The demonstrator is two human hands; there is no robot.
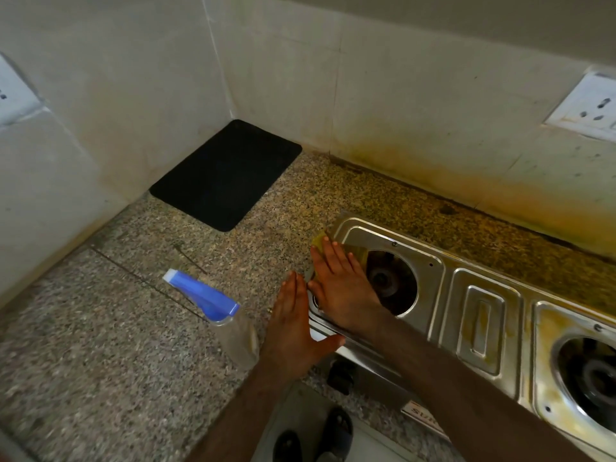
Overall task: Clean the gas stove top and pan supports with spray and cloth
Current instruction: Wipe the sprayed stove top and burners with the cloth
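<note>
Gas stove top [443, 281], stainless steel and stained yellow, sits on the granite counter [100, 328] toward four o'clock, its left burner opening [391, 281] uncovered. At its left corner the right hand [340, 285] lies flat with straight fingers, pressing a yellow cloth [320, 243] onto the steel. The left hand [293, 331], fingers straight and holding nothing, rests against the stove's left edge. Just beside it at nine o'clock stands a spray bottle [216, 311] with a blue head. A black mat [226, 175] lies at eleven o'clock.

Glossy stainless-steel stove top [443, 288], speckled polished granite counter [100, 345], matt black mat [226, 175]
</note>
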